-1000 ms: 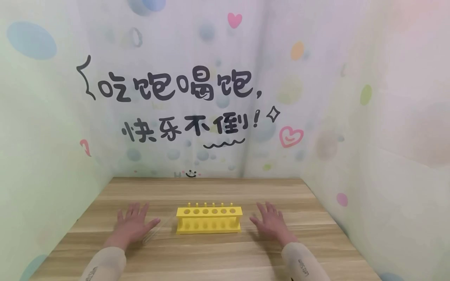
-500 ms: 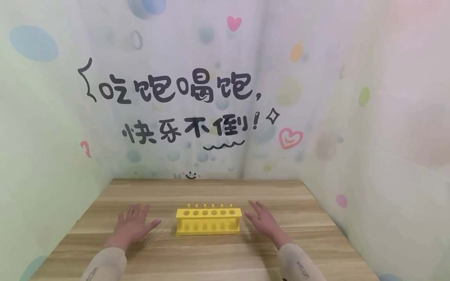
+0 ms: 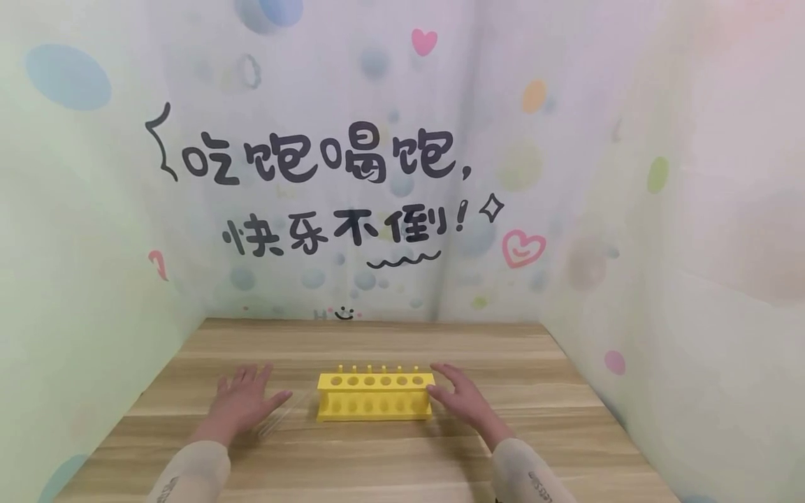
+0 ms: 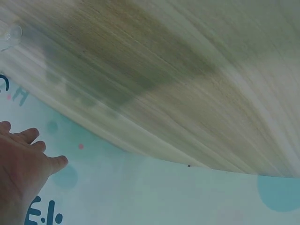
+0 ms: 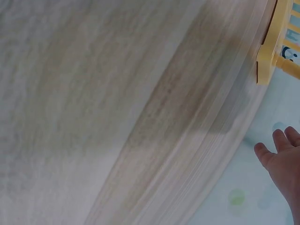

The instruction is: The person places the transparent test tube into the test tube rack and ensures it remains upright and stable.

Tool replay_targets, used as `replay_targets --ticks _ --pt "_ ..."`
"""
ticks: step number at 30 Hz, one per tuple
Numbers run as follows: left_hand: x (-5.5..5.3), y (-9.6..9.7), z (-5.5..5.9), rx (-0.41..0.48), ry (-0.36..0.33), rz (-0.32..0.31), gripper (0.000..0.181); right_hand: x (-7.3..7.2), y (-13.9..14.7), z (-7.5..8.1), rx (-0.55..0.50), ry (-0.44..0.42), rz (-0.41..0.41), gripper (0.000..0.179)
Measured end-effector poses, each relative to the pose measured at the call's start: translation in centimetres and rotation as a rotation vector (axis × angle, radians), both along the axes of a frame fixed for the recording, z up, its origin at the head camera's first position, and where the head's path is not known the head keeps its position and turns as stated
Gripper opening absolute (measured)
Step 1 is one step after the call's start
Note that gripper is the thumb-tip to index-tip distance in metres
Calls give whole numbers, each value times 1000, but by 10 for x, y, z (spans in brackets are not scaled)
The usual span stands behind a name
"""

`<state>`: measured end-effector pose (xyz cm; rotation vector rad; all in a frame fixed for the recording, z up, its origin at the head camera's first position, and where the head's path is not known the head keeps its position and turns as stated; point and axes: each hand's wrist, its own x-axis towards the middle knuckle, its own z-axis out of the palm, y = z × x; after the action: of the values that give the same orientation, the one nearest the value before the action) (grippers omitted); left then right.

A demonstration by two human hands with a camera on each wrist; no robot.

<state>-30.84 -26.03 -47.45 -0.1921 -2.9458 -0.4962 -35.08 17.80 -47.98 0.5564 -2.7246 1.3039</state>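
A yellow test tube rack (image 3: pixel 377 388) stands upright on the wooden table, with one row of several round holes and a row of short pegs behind. My right hand (image 3: pixel 462 397) is at the rack's right end, fingers spread; its thumb overlaps the rack's edge in the head view, and I cannot tell whether it touches. In the right wrist view, the fingers (image 5: pixel 280 140) look apart from the rack (image 5: pixel 266 61). My left hand (image 3: pixel 242 402) is spread left of the rack, holding nothing. Beside its thumb lie clear glass tubes (image 3: pixel 277 419), faint; one rounded end (image 4: pixel 14 35) shows in the left wrist view.
The table (image 3: pixel 377 461) has a light wood grain. Pale curtain-like walls with printed dots, hearts and black lettering (image 3: pixel 339 161) close it in at the back and on both sides.
My right hand has moved left, from beside the rack to its right end. The left hand keeps nearly the same place, and the rack stays put. The head view shifted slightly.
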Motion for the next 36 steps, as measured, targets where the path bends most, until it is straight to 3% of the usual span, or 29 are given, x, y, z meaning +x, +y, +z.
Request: replay_targets --ticks 5,11,15,25,36 --pt "-1 4 1 7 5 -4 95 0 -1 -1 -2 25 6 50" --pt "-3 13 4 -6 44 -15 84 2 -2 -1 17 53 20 45" --pt "-6 17 4 10 53 -31 80 2 -1 -1 1 15 19 45" --pt "-15 29 -4 108 27 -40 76 -2 -1 -5 -7 -14 16 48" --pt "-25 38 -10 79 35 -69 65 1 -2 -4 10 -29 18 51"
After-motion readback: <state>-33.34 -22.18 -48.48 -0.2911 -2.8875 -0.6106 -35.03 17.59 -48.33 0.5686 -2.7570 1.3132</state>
